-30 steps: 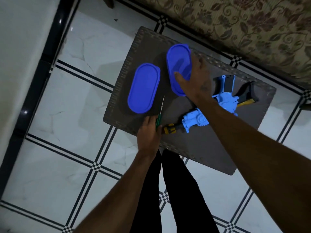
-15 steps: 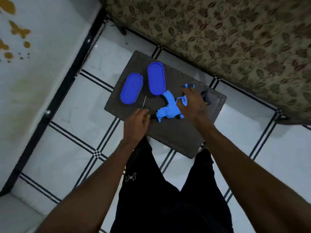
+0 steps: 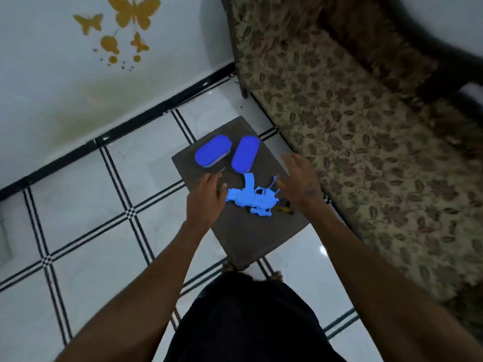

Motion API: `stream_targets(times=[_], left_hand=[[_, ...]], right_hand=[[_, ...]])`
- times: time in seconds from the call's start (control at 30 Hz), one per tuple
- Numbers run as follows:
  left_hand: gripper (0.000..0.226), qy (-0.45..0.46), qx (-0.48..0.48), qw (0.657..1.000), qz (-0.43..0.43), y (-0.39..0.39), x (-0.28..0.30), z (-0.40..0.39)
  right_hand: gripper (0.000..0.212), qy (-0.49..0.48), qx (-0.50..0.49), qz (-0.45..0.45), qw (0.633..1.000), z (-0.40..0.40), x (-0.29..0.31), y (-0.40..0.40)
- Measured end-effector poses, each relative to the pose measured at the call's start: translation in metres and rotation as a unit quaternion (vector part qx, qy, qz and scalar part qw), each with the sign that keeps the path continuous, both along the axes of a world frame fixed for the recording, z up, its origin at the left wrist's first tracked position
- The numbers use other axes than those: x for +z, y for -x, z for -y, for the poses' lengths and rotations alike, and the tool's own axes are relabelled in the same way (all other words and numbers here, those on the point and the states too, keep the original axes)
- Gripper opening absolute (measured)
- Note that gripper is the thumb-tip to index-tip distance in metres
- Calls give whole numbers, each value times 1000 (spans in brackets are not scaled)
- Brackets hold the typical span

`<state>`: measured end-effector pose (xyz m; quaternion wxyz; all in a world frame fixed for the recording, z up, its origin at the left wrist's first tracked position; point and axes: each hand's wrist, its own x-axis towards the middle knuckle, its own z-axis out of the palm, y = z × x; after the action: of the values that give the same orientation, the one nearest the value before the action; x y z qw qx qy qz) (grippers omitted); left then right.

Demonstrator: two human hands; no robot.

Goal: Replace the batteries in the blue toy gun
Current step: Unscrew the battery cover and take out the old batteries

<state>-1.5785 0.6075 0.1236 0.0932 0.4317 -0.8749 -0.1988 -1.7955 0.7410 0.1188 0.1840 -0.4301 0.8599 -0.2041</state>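
Observation:
The blue toy gun [image 3: 250,197] lies flat on a grey-brown mat [image 3: 251,239], its grip pointing toward the far side. My left hand [image 3: 205,198] is at the gun's left end with its fingers curled round a screwdriver [image 3: 222,170]; only the thin shaft pokes out beyond the fingers. My right hand [image 3: 299,178] hovers just right of the gun, fingers spread and relaxed, holding nothing. A small yellow and black piece [image 3: 286,209] shows below that wrist, partly hidden.
Two blue oval boxes [image 3: 213,150] [image 3: 245,153] sit at the mat's far end. A floral sofa [image 3: 366,131] runs along the right. White tiled floor [image 3: 91,205] surrounds the mat, and a wall with butterfly stickers [image 3: 122,24] stands to the left.
My right hand has let go of the gun and pulled off to the right with its fingers open. The gun has turned on the mat. The view has pulled back and upward.

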Motion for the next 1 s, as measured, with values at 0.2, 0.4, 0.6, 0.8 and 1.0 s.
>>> stream_targets(times=[0.2,0.4,0.6,0.8,1.0], left_hand=[[30,-23,55,998,0,-8,-21,-21],[29,-41,125,991,31,-4,-39,-47],[28,-74,276,955,82,69,-43,-91],[27,-85,386,916,72,132,-8,-139],[25,-84,481,871,60,139,7,-154]], right_hand=[[68,-16,63,-29,997,2,-10,5],[56,-11,148,-42,988,10,-25,34],[62,-23,301,-21,953,42,-54,119],[64,-26,424,-32,905,71,-20,160],[65,-53,506,-54,859,110,-12,150]])
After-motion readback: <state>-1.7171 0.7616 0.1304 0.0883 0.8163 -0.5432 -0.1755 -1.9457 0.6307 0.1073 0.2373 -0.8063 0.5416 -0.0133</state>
